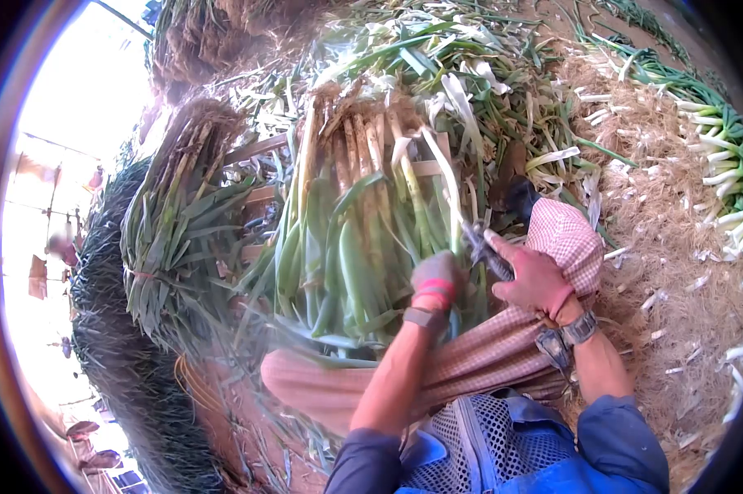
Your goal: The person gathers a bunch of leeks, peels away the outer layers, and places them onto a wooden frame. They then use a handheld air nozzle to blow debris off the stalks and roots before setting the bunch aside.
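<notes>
My left hand [436,278], in a glove with a pink cuff, is closed around the leafy part of a long green onion [447,181]. The stalk's pale end points away from me. Just right of it, my gloved right hand [540,278] grips a dark air gun [493,253], its index finger stretched toward the nozzle. The nozzle's tip is close beside the held stalk. Part of the tool is hidden by the palm. In front of my left hand, unpeeled green onions [359,165] with brown roots lie side by side, their leaves toward my lap.
A tied bundle of green onions [170,214] lies at the left, near a long dark-green leafy pile [133,362]. Stripped leaves [503,107] are heaped beyond. Peeled white-stemmed onions [721,156] line the right edge, past ground strewn with root scraps [659,247]. Checked cloth [487,329] covers my legs.
</notes>
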### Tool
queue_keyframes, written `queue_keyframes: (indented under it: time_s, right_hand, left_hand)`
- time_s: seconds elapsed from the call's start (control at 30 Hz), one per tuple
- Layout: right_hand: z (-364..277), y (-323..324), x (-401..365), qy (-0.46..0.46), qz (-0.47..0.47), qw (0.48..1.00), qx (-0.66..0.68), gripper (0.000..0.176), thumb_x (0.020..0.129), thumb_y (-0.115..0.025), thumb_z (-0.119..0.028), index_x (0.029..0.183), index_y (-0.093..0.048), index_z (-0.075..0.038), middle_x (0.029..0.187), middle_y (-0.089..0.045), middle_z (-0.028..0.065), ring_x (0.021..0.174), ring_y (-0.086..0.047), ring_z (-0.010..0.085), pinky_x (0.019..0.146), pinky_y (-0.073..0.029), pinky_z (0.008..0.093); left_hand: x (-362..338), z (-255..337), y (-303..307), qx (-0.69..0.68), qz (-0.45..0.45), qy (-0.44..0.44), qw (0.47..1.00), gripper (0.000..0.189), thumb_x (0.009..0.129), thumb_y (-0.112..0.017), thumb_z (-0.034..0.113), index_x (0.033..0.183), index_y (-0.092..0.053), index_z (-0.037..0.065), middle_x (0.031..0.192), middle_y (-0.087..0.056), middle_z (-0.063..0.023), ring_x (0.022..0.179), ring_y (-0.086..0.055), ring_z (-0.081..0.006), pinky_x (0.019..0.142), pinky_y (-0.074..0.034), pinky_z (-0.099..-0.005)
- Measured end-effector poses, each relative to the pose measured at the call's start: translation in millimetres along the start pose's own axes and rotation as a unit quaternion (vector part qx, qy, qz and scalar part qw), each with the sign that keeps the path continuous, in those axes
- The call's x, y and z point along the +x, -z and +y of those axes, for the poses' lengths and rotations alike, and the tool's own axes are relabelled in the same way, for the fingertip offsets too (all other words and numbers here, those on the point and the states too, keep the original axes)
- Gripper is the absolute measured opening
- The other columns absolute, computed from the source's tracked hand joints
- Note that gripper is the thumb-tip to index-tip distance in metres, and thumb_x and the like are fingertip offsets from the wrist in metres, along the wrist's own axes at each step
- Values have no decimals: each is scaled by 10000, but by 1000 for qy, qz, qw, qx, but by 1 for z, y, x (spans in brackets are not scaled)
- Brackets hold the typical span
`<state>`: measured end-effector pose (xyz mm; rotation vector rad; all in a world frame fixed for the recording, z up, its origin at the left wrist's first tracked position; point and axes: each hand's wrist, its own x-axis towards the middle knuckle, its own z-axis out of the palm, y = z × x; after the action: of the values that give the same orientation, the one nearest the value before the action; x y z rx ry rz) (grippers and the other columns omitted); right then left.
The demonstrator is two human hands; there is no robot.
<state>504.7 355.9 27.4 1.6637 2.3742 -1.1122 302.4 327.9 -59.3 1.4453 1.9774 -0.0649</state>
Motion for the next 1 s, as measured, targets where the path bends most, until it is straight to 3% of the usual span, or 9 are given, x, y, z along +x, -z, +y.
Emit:
queue_keyframes:
  time_s: [0.13, 0.2, 0.33, 0.4, 0.5, 0.67, 0.77, 0.83, 1.0]
  right_hand:
    - [10, -9, -5, 29, -26, 999, -4, 899, 743, -708, -319, 1602, -466, -209, 1119, -687, 243, 1053, -697, 431, 947, -556, 487]
    - [14, -8, 5, 13, 3, 1000, -11, 909, 740, -710, -319, 1606, -460, -203, 1119, -694, 245, 1079, -691, 425, 965, -548, 499]
    - [6, -9, 3, 71, -31, 996, -32, 905, 740, -700, -322, 1603, -463, -186, 1107, -700, 241, 1094, -686, 419, 980, -538, 500]
    - [8, -11, 8, 67, -32, 997, -22, 903, 746, -696, -330, 1605, -461, -183, 1110, -702, 236, 1094, -685, 423, 995, -533, 492]
    - [-8, -3, 3, 48, -111, 992, -46, 899, 756, -683, -325, 1613, -447, -189, 1104, -712, 230, 1081, -695, 420, 988, -533, 487]
    - [-13, -14, 34, 30, -94, 993, -71, 875, 768, -672, -303, 1609, -448, -212, 1064, -719, 236, 1081, -707, 416, 992, -526, 513]
    - [-15, -17, 42, 64, -59, 992, -92, 865, 764, -672, -295, 1599, -464, -213, 1063, -724, 230, 1051, -716, 418, 984, -535, 515]
    - [-19, -16, 43, 64, -36, 991, -111, 849, 763, -674, -285, 1586, -485, -199, 1067, -732, 224, 1041, -721, 415, 983, -537, 517]
    - [-34, -4, 93, 60, -12, 992, -113, 834, 778, -671, -264, 1588, -486, -191, 1103, -734, 232, 1067, -716, 416, 987, -536, 525]
  left_hand:
    - [-43, 33, -27, 19, -115, -47, 992, 439, 946, -663, 493, 1063, -803, 93, 1065, -784, -204, 1008, -768, -378, 870, -604, -487]
    - [-58, 38, -51, -49, -118, -98, 987, 440, 960, -641, 523, 1067, -802, 127, 1057, -787, -183, 1004, -763, -383, 881, -598, -488]
    - [-50, 26, -76, -22, -155, -160, 975, 480, 981, -545, 519, 1077, -813, 133, 1118, -786, -158, 1056, -755, -362, 893, -591, -482]
    - [-57, 29, -29, 4, -142, -119, 983, 456, 980, -551, 496, 1083, -810, 136, 1081, -786, -171, 1023, -754, -384, 875, -589, -489]
    - [-36, 0, -13, -30, -68, -46, 996, 375, 903, -658, 470, 1051, -811, 162, 1003, -777, -177, 963, -755, -376, 862, -591, -467]
    - [-11, -27, 16, -108, 77, 6, 991, 301, 913, -679, 370, 1081, -808, 156, 1007, -781, -164, 981, -752, -365, 882, -581, -457]
    - [3, -34, 21, -144, 105, 36, 983, 341, 918, -676, 371, 1142, -797, 143, 1046, -777, -165, 1039, -741, -360, 917, -571, -454]
    - [16, -37, 22, -132, 165, 46, 976, 455, 923, -677, 388, 1283, -739, 115, 1183, -747, -181, 1160, -700, -364, 985, -546, -453]
    - [37, -29, 38, -109, 117, 67, 985, 688, 919, -691, 440, 1508, -553, 114, 1456, -612, -186, 1297, -630, -377, 1075, -503, -473]
